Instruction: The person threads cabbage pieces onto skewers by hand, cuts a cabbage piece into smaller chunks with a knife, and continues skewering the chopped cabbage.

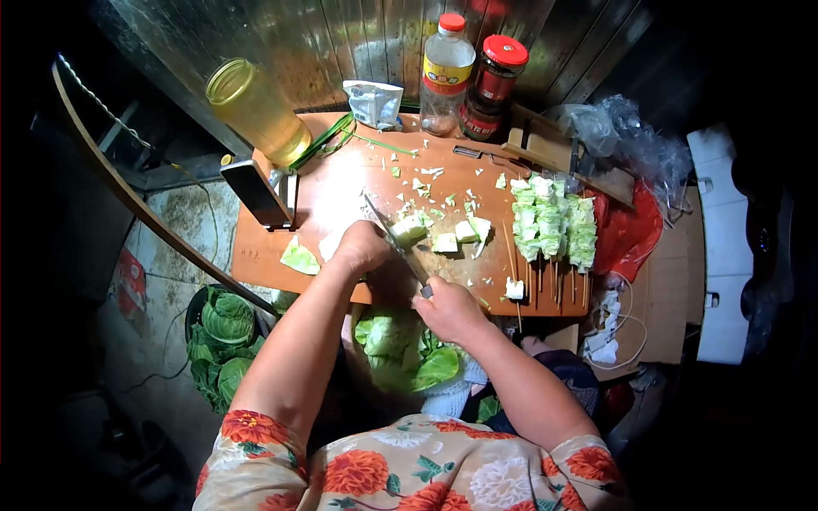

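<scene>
My right hand (452, 308) is wrapped round the handle of a kitchen knife (399, 240), whose narrow blade slants up and left across the cutting board (460, 277). Against the left side of the blade, my left hand (362, 247) curls over a pale cabbage piece (328, 244); its fingertips are mostly hidden. Just right of the blade lies a cut cabbage chunk (410, 228), with smaller cabbage squares (468, 232) beyond it. Several skewers threaded with cabbage (554, 217) lie at the board's right. One skewer with a single white-green piece (515, 289) lies nearer my right hand.
At the board's back stand a tall jar of yellowish liquid (260, 111), a plastic bottle (446, 77) and red-lidded jars (499, 68). A phone (256, 194) leans at left. Below are cabbage leaves (400, 349) in a container and whole cabbages (227, 315).
</scene>
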Action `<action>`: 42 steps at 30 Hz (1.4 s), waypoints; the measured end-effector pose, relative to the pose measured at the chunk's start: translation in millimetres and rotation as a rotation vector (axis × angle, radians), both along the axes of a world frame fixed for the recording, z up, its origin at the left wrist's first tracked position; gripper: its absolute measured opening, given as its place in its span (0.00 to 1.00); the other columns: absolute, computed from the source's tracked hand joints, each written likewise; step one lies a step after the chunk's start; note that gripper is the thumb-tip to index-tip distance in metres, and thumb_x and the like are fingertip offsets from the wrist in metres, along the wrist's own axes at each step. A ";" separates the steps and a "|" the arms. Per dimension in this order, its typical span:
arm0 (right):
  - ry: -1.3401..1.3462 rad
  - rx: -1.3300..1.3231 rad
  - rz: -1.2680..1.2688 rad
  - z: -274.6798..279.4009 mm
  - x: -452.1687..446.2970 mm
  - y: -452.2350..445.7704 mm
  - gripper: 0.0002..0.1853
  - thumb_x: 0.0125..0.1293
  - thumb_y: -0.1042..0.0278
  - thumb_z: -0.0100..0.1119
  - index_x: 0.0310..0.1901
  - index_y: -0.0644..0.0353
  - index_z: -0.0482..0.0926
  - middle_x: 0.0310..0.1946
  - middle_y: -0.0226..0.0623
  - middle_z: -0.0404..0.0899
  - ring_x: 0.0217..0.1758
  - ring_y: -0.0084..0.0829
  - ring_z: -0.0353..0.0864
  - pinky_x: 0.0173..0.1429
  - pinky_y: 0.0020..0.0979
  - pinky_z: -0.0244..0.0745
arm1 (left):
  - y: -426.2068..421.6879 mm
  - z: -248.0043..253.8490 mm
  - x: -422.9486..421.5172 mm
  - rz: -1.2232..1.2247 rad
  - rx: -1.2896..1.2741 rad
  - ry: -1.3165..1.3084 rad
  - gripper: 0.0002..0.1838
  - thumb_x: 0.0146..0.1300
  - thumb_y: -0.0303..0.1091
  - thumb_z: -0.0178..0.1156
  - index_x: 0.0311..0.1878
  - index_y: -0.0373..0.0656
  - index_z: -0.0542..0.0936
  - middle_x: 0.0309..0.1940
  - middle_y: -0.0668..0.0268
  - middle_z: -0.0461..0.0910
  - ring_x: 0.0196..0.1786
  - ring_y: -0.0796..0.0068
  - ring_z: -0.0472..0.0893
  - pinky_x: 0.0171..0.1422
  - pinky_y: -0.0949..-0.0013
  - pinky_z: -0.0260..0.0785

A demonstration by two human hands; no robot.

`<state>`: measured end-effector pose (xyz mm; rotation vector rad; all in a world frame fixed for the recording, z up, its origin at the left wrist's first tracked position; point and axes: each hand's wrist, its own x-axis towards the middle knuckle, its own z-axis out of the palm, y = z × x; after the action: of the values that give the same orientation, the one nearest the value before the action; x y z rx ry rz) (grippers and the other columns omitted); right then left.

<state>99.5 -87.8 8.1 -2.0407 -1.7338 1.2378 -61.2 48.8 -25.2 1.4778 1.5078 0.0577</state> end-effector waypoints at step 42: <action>-0.727 -0.050 -0.161 -13.7 96.5 -67.2 0.14 0.60 0.57 0.56 0.34 0.61 0.82 0.32 0.48 0.84 0.38 0.48 0.84 0.45 0.45 0.78 | -72.6 117.1 45.6 0.634 -0.280 -1.196 0.19 0.58 0.23 0.60 0.54 0.34 0.74 0.31 0.63 0.79 0.30 0.76 0.79 0.35 0.77 0.74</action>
<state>196.1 -155.0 -5.6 -2.8192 -1.7311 0.5095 -15.6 -23.8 92.0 0.4529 0.8347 0.8990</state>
